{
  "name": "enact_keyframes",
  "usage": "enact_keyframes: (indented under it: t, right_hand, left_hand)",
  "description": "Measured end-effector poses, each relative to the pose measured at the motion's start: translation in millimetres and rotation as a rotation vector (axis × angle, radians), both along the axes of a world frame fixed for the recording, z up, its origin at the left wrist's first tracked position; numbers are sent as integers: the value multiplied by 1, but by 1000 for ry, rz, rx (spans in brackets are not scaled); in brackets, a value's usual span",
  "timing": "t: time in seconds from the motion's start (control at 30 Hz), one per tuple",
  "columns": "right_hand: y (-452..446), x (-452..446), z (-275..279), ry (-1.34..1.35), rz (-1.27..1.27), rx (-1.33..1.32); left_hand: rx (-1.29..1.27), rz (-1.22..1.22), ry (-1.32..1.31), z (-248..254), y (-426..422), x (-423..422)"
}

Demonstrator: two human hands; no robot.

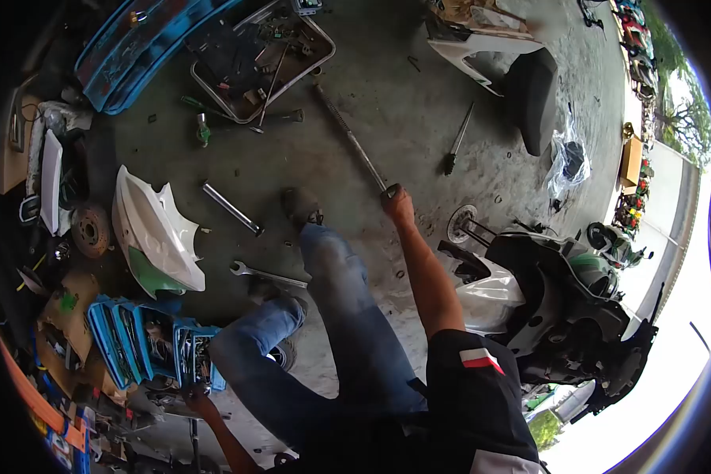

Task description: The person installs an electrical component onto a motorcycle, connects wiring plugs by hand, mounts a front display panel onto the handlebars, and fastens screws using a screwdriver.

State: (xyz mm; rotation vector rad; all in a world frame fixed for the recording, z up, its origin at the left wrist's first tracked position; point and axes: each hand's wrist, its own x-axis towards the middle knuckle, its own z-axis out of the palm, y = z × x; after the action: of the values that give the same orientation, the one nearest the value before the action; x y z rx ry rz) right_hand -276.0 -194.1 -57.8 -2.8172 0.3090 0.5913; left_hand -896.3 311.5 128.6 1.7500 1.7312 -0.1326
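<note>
My right hand (398, 204) is closed around the lower end of a long fork spring (351, 133). The slim metal piece slants up and left over the concrete floor, its coils showing toward the far end. At the lower left, my left hand (196, 393) is at the near edge of a blue cantilever toolbox (138, 347) full of tools. Its fingers are dark and partly hidden, so I cannot make out a grip. A shiny metal tube (233, 208) lies on the floor left of my feet, with a combination wrench (268, 274) below it.
A metal tray (330, 49) of parts stands ahead, near a green spray can (203, 130). A white fairing panel (154, 229) and a brake disc (92, 231) lie left. On the right are a partly stripped scooter (561, 300), a black seat (532, 99) and a plastic bag (569, 158).
</note>
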Motion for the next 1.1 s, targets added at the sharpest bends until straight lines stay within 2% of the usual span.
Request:
enact_keyframes:
  t: [0.07,0.1,0.17,0.2,0.23,0.27,0.3,0.33,0.37,0.4,0.47,0.5,0.57,0.63,0.67,0.77,0.83,0.87,0.9,0.97,1.03,1.1]
  right_hand:
    - [-62,41,-64,-106,-74,-66]
    - [-97,60,-93,-111,-163,-109]
    - [-164,90,-134,-124,-286,-261]
    - [-203,100,-159,-90,-274,-399]
    - [-244,110,-176,77,-262,-477]
    - [-270,140,-204,105,-198,-501]
    - [-263,163,-235,112,-132,-488]
    - [-253,193,-273,92,-81,-469]
    - [-226,217,-306,77,-44,-436]
    - [-191,239,-335,54,-8,-409]
    - [-129,262,-369,32,58,-342]
    - [-113,268,-371,31,82,-324]
    - [-105,273,-363,25,102,-300]
    - [-89,274,-350,11,118,-245]
    - [-74,270,-342,10,137,-216]
    - [-32,255,-312,-6,169,-113]
    - [-1,247,-283,-21,217,-47]
    - [25,235,-262,-28,252,2]
    - [48,226,-246,-29,280,40]
    - [90,205,-206,-24,341,100]
    - [133,183,-166,-19,414,147]
    - [178,161,-126,-18,489,196]
  left_hand:
    - [134,-165,153,-53,24,-24]
    - [270,-439,228,-89,37,-52]
    - [246,-246,339,-125,34,-43]
    - [316,-55,207,-151,29,-51]
    - [338,-158,312,-165,27,-58]
    - [497,-184,320,-183,16,-44]
    - [493,-530,848,-215,25,-109]
    - [603,103,570,-212,6,-19]
    - [664,35,593,-232,6,-31]
    - [663,37,552,-237,2,-6]
    - [616,116,581,-249,-1,18]
    - [665,69,596,-257,-2,13]
    - [711,109,463,-255,-8,15]
    - [778,119,396,-237,-15,23]
    - [818,80,429,-236,-19,5]
    - [829,225,488,-226,-29,-33]
    - [717,466,426,-242,-39,-88]
    - [833,439,300,-246,-46,-101]
    - [829,480,278,-250,-47,-109]
    - [767,390,184,-258,-47,-127]
    - [632,404,155,-263,-40,-121]
    - [549,595,285,-262,-34,-95]
